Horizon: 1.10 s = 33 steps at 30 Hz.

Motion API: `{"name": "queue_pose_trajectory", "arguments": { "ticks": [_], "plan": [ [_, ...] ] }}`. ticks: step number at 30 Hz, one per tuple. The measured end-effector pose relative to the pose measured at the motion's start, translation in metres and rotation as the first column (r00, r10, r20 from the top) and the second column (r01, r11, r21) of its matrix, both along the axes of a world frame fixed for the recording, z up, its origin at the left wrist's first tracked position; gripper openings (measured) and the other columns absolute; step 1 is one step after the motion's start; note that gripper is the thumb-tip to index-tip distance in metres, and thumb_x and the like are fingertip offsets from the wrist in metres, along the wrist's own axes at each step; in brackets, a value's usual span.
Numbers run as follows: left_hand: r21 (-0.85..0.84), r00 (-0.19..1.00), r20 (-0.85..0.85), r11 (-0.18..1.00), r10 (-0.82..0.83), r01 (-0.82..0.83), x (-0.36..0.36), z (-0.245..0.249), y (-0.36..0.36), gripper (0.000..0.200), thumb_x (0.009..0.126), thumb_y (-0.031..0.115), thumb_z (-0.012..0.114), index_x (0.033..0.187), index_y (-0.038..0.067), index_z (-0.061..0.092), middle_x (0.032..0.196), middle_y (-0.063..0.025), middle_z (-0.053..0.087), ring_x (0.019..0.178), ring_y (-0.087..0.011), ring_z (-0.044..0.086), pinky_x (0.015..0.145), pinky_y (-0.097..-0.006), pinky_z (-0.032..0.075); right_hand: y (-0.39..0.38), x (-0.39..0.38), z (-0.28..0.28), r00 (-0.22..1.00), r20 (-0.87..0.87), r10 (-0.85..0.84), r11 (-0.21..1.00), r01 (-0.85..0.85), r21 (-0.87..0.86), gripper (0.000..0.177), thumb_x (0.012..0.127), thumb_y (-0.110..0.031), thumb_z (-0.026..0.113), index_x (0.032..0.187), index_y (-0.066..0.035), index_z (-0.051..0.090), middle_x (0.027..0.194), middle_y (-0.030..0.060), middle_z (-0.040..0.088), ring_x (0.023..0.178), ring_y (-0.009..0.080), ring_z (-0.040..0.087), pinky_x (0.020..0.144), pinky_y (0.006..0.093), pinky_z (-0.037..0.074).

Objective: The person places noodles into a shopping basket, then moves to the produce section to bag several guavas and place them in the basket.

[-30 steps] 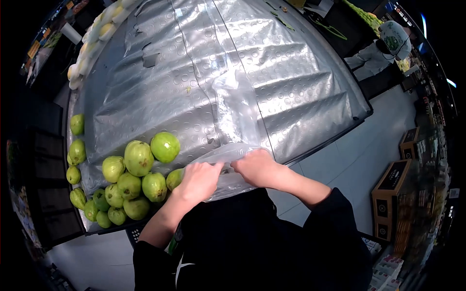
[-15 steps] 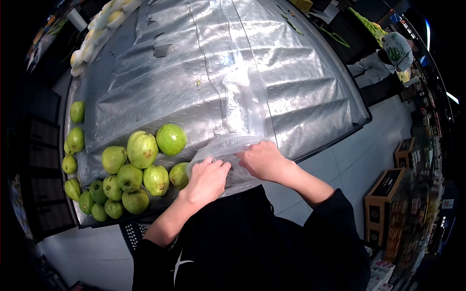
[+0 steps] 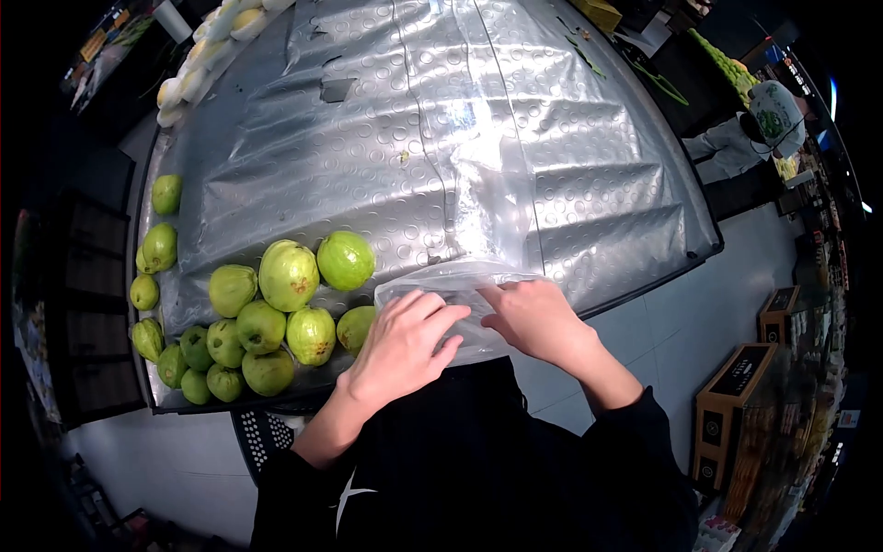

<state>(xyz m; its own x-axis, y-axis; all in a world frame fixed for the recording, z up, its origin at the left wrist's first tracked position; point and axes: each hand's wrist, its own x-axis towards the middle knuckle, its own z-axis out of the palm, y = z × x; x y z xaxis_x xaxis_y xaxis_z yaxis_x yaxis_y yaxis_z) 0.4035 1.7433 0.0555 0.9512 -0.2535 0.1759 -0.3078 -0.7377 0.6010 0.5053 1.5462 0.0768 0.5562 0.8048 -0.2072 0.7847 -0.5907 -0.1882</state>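
Note:
A clear plastic bag (image 3: 460,270) lies near the front edge of the display table, with its mouth parted toward me. My left hand (image 3: 405,345) is over the bag's left side, thumb and fingers spread apart. At the bag's right side is my right hand (image 3: 538,322), with its index finger stretched over the mouth and its thumb apart. Its other fingertips are partly hidden. Beside my left hand, one green guava (image 3: 353,329) is partly covered. Several more guavas, including a large one (image 3: 289,276), are heaped to the left.
Wrinkled silver sheeting (image 3: 322,166) covers the table. Pale fruit in white wrapping (image 3: 193,74) lines the far left edge. Cardboard boxes (image 3: 731,396) stand on the floor at right. Another person (image 3: 777,120) stands beyond the table's right side.
My left hand's fingers have spread from a closed position near the bag's rim. The right index finger and thumb have parted. The view has shifted slightly, moving the table rightward.

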Motion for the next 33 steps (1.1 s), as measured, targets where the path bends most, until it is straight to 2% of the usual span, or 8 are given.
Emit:
{"name": "queue_pose_trajectory", "arguments": {
  "ticks": [6,16,22,26,28,30,32,33],
  "plan": [
    [-0.015,0.875,0.163,0.888,0.456,-0.460,-0.014,0.011,0.055,0.054,0.071,-0.001,0.073,0.123,0.008,0.062,0.122,-0.0139,0.057,0.115,-0.0340,0.055,0.095,-0.0405,0.047,-0.001,-0.019,0.014,0.970,-0.233,-0.072,0.883,0.170,0.437,0.024,0.087,-0.020,0.072,0.105,-0.004,0.069,0.085,0.0087,0.073,0.066,0.0259,0.069,0.061,0.0368,0.054],
    [0.516,0.986,0.032,0.842,0.163,-0.156,0.025,-0.005,0.103,0.076,0.064,0.001,0.077,0.136,0.015,0.054,0.141,-0.0134,0.047,0.134,-0.0331,0.042,0.110,-0.0458,0.036,0.030,-0.041,-0.006,0.971,-0.231,0.065,0.729,0.112,0.675,0.018,0.086,-0.011,0.072,0.102,-0.005,0.071,0.081,0.0102,0.071,0.063,0.0266,0.066,0.060,0.0351,0.053],
    [0.320,0.984,-0.006,0.932,0.180,-0.169,0.022,0.014,0.099,0.071,0.057,0.005,0.081,0.125,0.010,0.059,0.128,-0.0124,0.053,0.125,-0.0330,0.049,0.108,-0.0449,0.037,0.031,-0.045,-0.012,0.960,-0.273,0.057,0.661,0.169,0.731,0.020,0.086,-0.008,0.070,0.105,-0.004,0.072,0.080,0.0115,0.071,0.065,0.0259,0.067,0.061,0.0342,0.054],
    [-0.161,0.956,0.126,0.957,0.264,-0.243,0.000,0.005,0.088,0.074,0.061,0.013,0.084,0.128,0.007,0.054,0.125,-0.0129,0.055,0.115,-0.0320,0.057,0.098,-0.0415,0.048,0.030,-0.049,-0.018,0.917,-0.397,0.043,0.582,0.300,0.756,0.021,0.087,-0.004,0.069,0.108,-0.001,0.071,0.082,0.0117,0.072,0.066,0.0192,0.068,0.061,0.0303,0.053],
    [-0.876,0.981,-0.130,0.448,0.141,-0.180,-0.014,-0.016,0.077,0.079,0.067,0.017,0.084,0.134,0.002,0.045,0.125,-0.0129,0.055,0.116,-0.0305,0.057,0.104,-0.0414,0.046,0.032,-0.052,-0.015,0.885,-0.466,0.018,0.596,0.365,0.715,0.023,0.087,-0.006,0.069,0.110,-0.003,0.070,0.084,0.0120,0.071,0.069,0.0211,0.069,0.062,0.0316,0.054],
    [-0.928,0.988,-0.123,0.341,0.098,-0.149,-0.024,-0.034,0.064,0.088,0.075,0.036,0.081,0.140,-0.003,0.037,0.131,-0.0157,0.053,0.120,-0.0317,0.056,0.107,-0.0459,0.044,0.034,-0.053,-0.012,0.849,-0.528,-0.010,0.613,0.422,0.668,0.024,0.087,-0.008,0.070,0.111,-0.004,0.069,0.085,0.0123,0.071,0.071,0.0230,0.069,0.064,0.0329,0.055],
    [-0.954,0.975,-0.201,-0.210,-0.091,-0.216,-0.033,-0.041,0.046,0.090,0.083,0.060,0.068,0.145,0.003,0.037,0.135,-0.0190,0.052,0.123,-0.0382,0.053,0.102,-0.0549,0.047,0.038,-0.053,-0.011,0.831,-0.557,0.021,0.586,0.441,0.680,0.033,0.087,-0.007,0.071,0.119,-0.003,0.066,0.086,0.0089,0.069,0.070,0.0182,0.067,0.063,0.0289,0.055],
    [-0.966,0.983,-0.154,-0.193,-0.096,-0.170,-0.034,-0.048,0.044,0.090,0.089,0.068,0.054,0.148,0.003,0.034,0.141,-0.0205,0.049,0.127,-0.0418,0.050,0.100,-0.0613,0.046,0.040,-0.054,-0.010,0.830,-0.558,0.025,0.595,0.436,0.675,0.033,0.087,-0.007,0.071,0.119,-0.003,0.066,0.086,0.0089,0.069,0.070,0.0182,0.067,0.063,0.0289,0.055]
  ]
}}
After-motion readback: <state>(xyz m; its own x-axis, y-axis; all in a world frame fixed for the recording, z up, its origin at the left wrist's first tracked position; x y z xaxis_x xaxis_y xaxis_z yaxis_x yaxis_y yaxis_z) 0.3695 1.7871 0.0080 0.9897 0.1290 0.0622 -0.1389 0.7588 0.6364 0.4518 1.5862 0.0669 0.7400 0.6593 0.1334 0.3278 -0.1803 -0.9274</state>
